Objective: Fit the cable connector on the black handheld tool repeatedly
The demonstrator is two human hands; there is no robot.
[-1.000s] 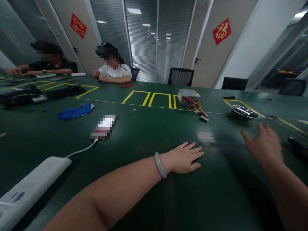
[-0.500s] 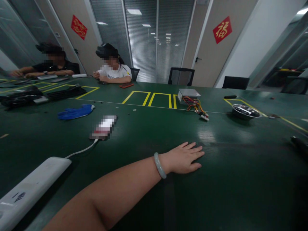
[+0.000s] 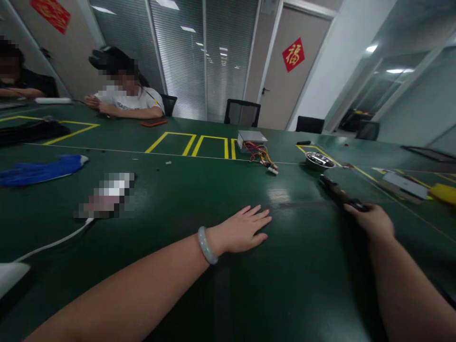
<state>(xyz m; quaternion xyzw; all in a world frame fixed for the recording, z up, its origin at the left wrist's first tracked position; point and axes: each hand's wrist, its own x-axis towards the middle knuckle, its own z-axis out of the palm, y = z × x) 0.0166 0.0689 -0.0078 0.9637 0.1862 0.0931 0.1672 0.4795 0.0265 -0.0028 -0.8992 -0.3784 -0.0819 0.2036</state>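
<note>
My left hand (image 3: 244,230) lies flat on the green table (image 3: 285,285), palm down with fingers spread and nothing in it. A pale grey-green bangle (image 3: 207,245) is round the left wrist. At the right, my right hand (image 3: 377,223) is closed round one end of a long dark tool (image 3: 335,190), whose exact kind I cannot make out. The tool points away to the left, its far end near a shiny metal bowl (image 3: 319,161). Beyond my left hand stands a grey metal power supply (image 3: 252,137) with a bundle of coloured wires (image 3: 261,154).
Left of my hands lie a phone (image 3: 109,194) on a white cable (image 3: 53,248) and a blue glove (image 3: 42,170). Across the table sits a person in a white shirt (image 3: 133,100), another further left. A white box (image 3: 406,184) and a yellow object (image 3: 445,193) are at far right.
The view has turned to the right. My right hand and forearm have come into view, gripping the dark tool. My left hand stays flat on the table.
</note>
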